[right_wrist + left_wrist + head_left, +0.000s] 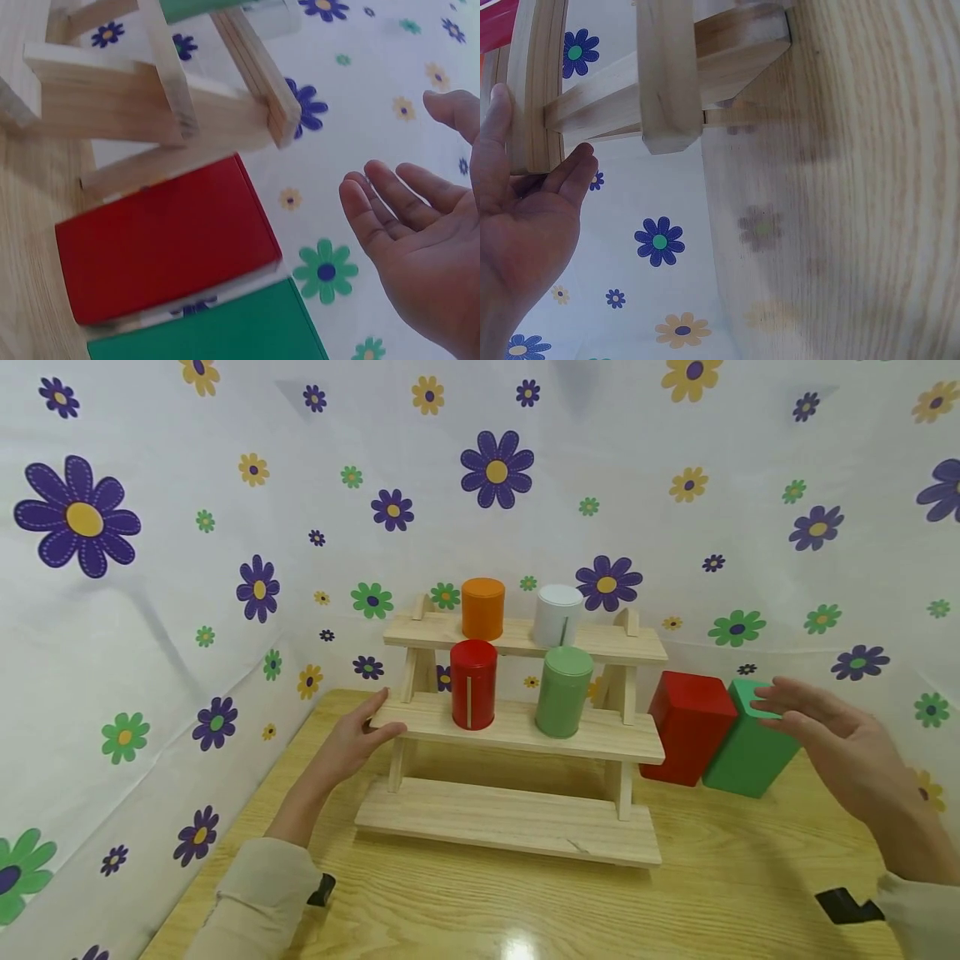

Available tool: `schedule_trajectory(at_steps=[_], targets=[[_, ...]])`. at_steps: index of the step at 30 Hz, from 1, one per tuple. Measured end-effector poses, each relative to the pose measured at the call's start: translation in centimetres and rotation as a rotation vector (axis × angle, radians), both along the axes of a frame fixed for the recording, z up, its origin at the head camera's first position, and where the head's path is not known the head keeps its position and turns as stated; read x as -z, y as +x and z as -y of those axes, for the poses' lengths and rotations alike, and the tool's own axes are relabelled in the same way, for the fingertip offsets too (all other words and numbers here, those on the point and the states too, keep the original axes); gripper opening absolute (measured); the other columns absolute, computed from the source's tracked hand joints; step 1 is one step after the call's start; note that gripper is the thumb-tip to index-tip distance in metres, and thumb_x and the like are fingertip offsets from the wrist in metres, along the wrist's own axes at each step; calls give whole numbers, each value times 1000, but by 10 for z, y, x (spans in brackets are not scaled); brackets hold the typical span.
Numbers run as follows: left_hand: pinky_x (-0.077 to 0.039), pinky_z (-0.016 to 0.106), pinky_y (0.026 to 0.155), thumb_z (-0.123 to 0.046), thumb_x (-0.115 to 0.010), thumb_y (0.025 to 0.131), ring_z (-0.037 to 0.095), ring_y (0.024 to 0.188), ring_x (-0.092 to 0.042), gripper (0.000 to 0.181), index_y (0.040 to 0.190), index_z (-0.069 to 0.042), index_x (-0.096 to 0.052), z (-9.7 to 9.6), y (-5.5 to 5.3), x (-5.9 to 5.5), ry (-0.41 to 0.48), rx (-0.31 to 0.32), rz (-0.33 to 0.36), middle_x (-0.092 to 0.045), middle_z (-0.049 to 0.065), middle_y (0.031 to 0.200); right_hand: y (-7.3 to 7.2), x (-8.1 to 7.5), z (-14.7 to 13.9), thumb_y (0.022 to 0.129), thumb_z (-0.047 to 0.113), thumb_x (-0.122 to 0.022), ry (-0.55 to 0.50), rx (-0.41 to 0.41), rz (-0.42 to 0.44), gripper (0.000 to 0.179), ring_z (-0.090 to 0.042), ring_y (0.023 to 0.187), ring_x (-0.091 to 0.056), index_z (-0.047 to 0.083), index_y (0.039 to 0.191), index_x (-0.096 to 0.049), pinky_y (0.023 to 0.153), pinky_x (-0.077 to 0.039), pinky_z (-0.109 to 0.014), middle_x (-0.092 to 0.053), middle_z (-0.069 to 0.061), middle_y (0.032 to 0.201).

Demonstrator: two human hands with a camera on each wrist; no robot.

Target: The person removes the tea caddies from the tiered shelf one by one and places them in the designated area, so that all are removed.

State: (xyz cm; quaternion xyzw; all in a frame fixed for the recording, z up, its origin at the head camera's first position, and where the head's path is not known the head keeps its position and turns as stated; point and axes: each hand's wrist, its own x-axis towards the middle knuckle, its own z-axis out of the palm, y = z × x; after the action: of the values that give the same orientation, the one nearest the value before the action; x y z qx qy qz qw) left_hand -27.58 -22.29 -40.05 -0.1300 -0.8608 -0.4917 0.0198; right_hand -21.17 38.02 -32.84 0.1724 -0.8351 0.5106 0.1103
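A three-tier wooden display stand [510, 814] stands on the table. My left hand [352, 739] grips the left end of its middle tier, thumb on one face of the board [534, 90] and fingers on the other. On that tier are a red canister [473, 685] and a light green canister [564, 693]. An orange canister [482, 610] and a white canister [557, 614] stand on the top tier. My right hand [847, 752] is raised with nothing in it, fingers extended, nearest to the green box [750, 747]; the right wrist view shows its bare palm [435, 262].
A red box [686, 727] stands beside the green box, just right of the stand. Flower-printed white cloth [420, 460] hangs behind and along the left. The wooden table [420, 902] extends in front of the stand.
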Motion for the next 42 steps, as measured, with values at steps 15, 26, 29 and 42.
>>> schedule_trajectory(at_steps=[15, 26, 29, 42], targets=[[-36, 52, 116, -42, -65, 102, 41, 150, -30, 88, 164, -2, -18, -1, 2, -1, -12, -1, -14, -17, 18, 170, -7, -6, 75, 108, 13, -56, -32, -49, 26, 46, -5, 109, -68, 7, 153, -48, 95, -46, -9, -65, 11, 132], [-37, 51, 116, -42, -66, 102, 40, 150, -31, 89, 165, -4, -17, -1, 0, -1, 1, -2, 9, -16, 15, 171, -21, -8, 117, 106, 31, -61, 51, -10, 49, 54, -9, 125, -59, 10, 154, -48, 95, -46, -10, -60, -12, 142], [-37, 51, 116, -42, -66, 102, 39, 150, -32, 88, 165, -4, -17, -1, 0, -1, 5, -1, 9, -16, 15, 171, -23, -10, 126, 106, 34, -61, 54, -16, 62, 56, -21, 132, -56, 10, 155, -47, 96, -45, -10, -59, -14, 144], [-37, 52, 116, -40, -66, 102, 41, 150, -31, 87, 164, -3, -18, -1, 1, -1, 6, 0, 2, -17, 18, 170, -31, -9, 153, 104, 35, -64, 40, -49, 67, 58, -29, 134, -53, 10, 154, -48, 98, -47, -16, -58, -12, 145]])
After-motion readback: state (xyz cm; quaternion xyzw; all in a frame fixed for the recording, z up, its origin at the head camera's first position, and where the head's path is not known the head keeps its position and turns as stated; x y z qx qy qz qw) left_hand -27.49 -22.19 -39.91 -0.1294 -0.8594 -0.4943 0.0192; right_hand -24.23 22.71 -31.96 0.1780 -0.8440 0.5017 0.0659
